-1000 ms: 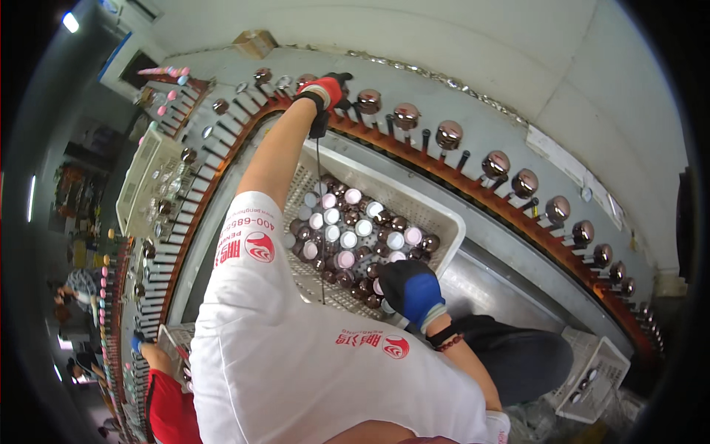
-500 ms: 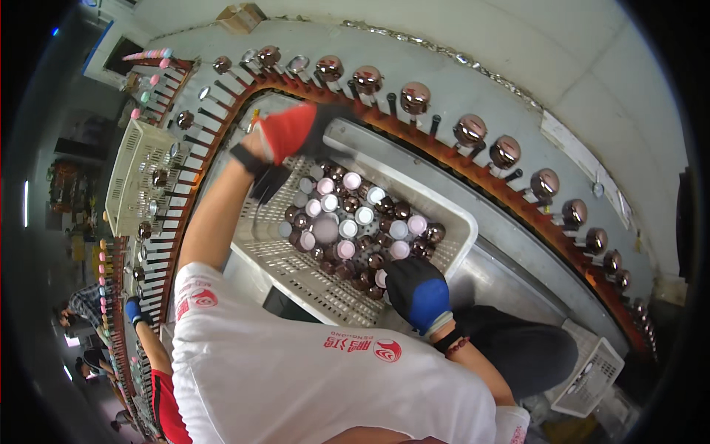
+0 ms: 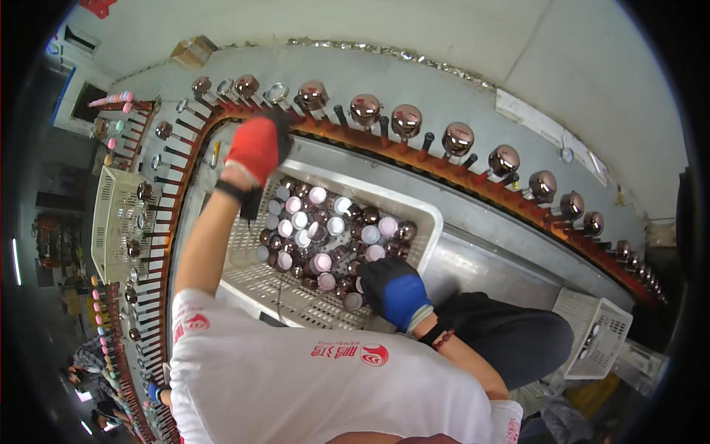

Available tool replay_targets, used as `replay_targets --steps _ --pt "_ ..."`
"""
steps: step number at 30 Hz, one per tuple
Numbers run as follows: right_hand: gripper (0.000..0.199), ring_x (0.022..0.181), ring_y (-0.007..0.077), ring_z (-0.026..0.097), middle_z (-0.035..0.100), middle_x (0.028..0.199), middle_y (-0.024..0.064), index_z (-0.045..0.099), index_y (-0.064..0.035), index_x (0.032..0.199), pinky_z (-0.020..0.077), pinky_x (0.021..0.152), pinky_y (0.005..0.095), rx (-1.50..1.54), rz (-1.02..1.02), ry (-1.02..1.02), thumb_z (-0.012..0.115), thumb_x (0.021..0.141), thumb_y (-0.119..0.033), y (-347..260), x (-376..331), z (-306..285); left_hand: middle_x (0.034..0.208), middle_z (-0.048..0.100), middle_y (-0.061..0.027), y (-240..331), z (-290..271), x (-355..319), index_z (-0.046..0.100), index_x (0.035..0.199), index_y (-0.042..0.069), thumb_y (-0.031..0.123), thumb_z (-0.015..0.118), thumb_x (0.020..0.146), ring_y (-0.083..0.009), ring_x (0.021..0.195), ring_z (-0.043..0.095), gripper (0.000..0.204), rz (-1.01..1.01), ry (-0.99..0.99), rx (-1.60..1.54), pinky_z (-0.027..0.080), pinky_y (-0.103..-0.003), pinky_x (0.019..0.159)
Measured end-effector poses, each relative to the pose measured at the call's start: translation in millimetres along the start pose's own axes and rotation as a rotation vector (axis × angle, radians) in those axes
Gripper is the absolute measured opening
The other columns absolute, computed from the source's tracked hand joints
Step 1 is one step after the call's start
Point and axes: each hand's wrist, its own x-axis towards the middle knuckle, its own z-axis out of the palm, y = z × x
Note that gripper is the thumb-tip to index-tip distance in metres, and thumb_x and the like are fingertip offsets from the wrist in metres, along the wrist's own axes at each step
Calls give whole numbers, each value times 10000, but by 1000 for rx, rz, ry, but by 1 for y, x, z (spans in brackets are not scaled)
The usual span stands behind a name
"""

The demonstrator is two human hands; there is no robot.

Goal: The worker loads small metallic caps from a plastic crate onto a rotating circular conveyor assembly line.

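My left hand (image 3: 260, 144), in a red and black glove, is at the near edge of the curved orange-brown conveyor rail (image 3: 325, 135), just beyond the basket. Its dark fingers are blurred, and whether they hold anything does not show. A pale plastic basket (image 3: 433, 222) lies in front of me, filled with small glossy brown round caps (image 3: 405, 231), several showing pink or white faces. My right hand (image 3: 396, 292), gloved in blue and black, reaches over the basket's near right side. Its fingers curl down among the caps; their tips are hidden.
Larger glossy brown cups (image 3: 458, 138) and dark spindles line the rail. At the left, a cream crate (image 3: 111, 222) stands beside more spindles. Another pale basket (image 3: 600, 340) is at the right. My dark-clad knee (image 3: 510, 337) is close to my right arm. Other people work at the far left.
My left hand has moved from over the basket's far edge to the rail. My right hand reaches slightly farther in among the caps. The whole view has shifted, moving the basket left.
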Motion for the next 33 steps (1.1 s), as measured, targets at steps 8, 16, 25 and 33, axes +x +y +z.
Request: replay_targets --steps 8,16,25,33 --pt "189 877 318 686 686 919 112 673 -94 996 536 744 474 -53 -34 51 710 833 -182 1 9 -1 1313 707 -205 26 24 103 697 1332 96 391 847 825 -387 1215 672 606 303 125 -36 531 -448 1044" --pt "251 863 339 687 698 905 109 700 -98 1078 537 751 479 -110 4 35 710 847 -195 11 15 18 1149 743 -207 -17 37 55 724 1237 67 286 847 820 -414 1032 715 487 24 -176 110 583 -450 860" --pt "266 866 345 690 712 906 112 706 -108 1083 536 746 486 -139 23 36 719 830 -190 17 12 15 1549 521 -233 65 21 105 531 1515 118 329 909 752 -467 1410 480 876 364 -41 -52 466 -495 1131" --pt "129 792 391 697 705 863 166 710 -93 945 544 701 511 -107 48 -101 693 856 -184 13 21 28 1075 759 -176 11 56 88 745 1129 38 228 830 826 -335 948 743 368 24 -272 -199 591 -417 837"
